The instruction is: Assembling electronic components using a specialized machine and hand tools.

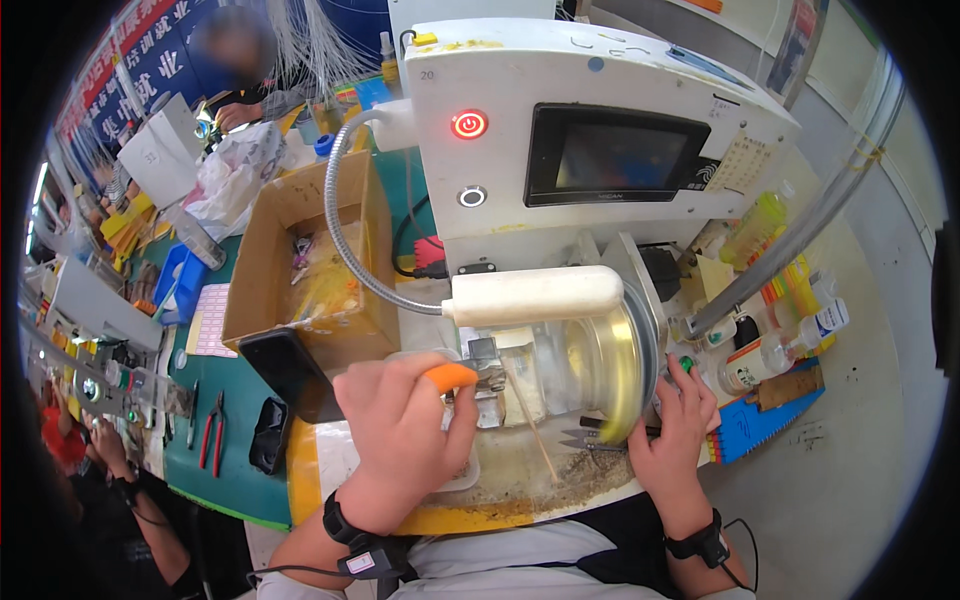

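My left hand (405,435) is closed in a pinch in front of the machine, an orange finger cover (450,377) on one finger. What its fingertips hold, if anything, is hidden. Just beyond them stands a small metal block (487,362). My right hand (672,437) is at the right side of a yellowish polishing wheel (625,375), fingers stretched upward and apart. Something small and green (686,364) shows at its fingertips. Above the wheel hangs a white cylindrical lamp head (540,295) on a flexible metal neck. A thin wooden stick (530,425) lies between my hands.
The white machine housing (600,75) with a dark screen (620,155) rises behind. To the left are a cardboard box (310,260), a phone (285,372) and red-handled pliers (212,430). Bottles (757,362) and a metal pole (790,245) stand right. Other people work at far left.
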`<act>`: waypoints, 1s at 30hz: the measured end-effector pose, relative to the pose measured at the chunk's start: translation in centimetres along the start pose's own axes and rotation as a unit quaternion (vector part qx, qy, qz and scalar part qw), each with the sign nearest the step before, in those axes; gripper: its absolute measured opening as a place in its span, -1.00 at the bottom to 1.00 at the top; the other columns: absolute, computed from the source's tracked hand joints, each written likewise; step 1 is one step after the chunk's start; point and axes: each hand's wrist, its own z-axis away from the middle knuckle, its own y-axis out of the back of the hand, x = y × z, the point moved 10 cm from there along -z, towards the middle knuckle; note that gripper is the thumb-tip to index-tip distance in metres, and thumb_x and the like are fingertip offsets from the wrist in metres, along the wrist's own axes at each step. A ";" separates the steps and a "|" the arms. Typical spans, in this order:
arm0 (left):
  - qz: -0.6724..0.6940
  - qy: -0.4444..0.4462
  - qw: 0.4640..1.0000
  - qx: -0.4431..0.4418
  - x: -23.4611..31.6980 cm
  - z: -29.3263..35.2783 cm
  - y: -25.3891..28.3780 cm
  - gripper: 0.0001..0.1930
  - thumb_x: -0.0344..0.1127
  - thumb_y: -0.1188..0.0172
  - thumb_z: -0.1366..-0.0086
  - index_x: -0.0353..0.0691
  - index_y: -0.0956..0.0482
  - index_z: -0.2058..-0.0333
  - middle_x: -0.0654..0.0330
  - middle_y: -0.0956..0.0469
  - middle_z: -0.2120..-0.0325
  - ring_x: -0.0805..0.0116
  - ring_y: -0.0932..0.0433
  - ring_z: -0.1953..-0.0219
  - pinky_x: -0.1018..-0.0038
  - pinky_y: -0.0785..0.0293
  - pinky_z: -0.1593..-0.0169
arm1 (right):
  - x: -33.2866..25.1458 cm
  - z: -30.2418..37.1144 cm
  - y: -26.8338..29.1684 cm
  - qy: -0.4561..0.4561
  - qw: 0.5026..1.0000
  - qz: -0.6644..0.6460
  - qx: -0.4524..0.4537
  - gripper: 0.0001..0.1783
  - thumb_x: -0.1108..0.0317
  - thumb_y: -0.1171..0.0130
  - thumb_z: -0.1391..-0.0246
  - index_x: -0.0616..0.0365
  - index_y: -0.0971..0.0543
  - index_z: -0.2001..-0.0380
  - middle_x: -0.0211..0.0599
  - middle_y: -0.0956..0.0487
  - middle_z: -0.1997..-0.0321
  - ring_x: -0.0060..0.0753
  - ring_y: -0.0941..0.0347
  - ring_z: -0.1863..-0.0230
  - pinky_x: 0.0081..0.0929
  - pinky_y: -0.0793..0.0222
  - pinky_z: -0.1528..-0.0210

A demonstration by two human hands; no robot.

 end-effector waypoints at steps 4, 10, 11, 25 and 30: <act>-0.007 0.014 1.000 -0.020 -0.3 -0.4 -0.3 -0.78 -0.41 -0.37 -0.05 -0.12 -0.62 0.28 0.24 -0.56 0.18 0.13 -0.40 0.21 0.23 -0.19 0.07 | 0.0 -0.1 0.1 -0.004 1.000 0.000 -0.002 -0.42 0.30 -0.31 -0.06 0.06 -0.60 -0.21 -0.12 -0.40 -0.48 0.22 -0.16 -0.49 0.14 0.12 -0.44; 0.010 0.029 0.999 -0.032 -0.8 0.0 -1.2 -0.78 -0.43 -0.34 -0.09 -0.15 -0.58 0.25 0.17 -0.54 0.18 0.10 -0.40 0.22 0.22 -0.20 0.08 | 0.0 -0.3 -0.1 -0.003 1.000 0.004 -0.008 -0.41 0.30 -0.31 -0.07 0.06 -0.60 -0.22 -0.14 -0.39 -0.49 0.21 -0.15 -0.49 0.12 0.13 -0.45; 0.022 0.032 0.999 -0.031 -0.9 0.1 -1.3 -0.78 -0.44 -0.33 -0.10 -0.15 -0.57 0.24 0.15 -0.54 0.18 0.10 -0.40 0.22 0.22 -0.20 0.08 | 0.0 -0.3 0.0 -0.002 1.000 0.004 -0.007 -0.42 0.32 -0.32 -0.06 0.06 -0.60 -0.21 -0.14 -0.39 -0.49 0.22 -0.14 -0.49 0.10 0.13 -0.45; 0.099 0.072 0.992 -0.037 -2.7 1.6 -2.5 -0.71 -0.53 -0.32 -0.07 -0.17 -0.56 0.19 0.11 -0.54 0.17 0.04 -0.48 0.16 0.21 -0.27 0.04 | -15.6 -0.9 15.0 0.414 0.799 -0.432 -0.049 -0.89 0.25 -0.26 -0.17 -0.05 -0.70 0.26 -0.38 -0.69 0.30 -0.39 -0.57 0.38 -0.32 -0.29 0.36; 0.149 0.091 0.984 -0.023 -2.0 0.9 -3.3 -0.74 -0.64 -0.24 -0.14 -0.25 -0.53 0.19 0.10 -0.53 0.19 0.15 -0.48 0.22 0.31 -0.33 0.06 | -17.4 0.8 17.3 0.272 0.860 -0.428 0.060 -0.91 0.24 -0.33 -0.09 -0.15 -0.69 0.31 -0.57 -0.67 0.27 -0.52 -0.47 0.42 -0.47 -0.11 0.36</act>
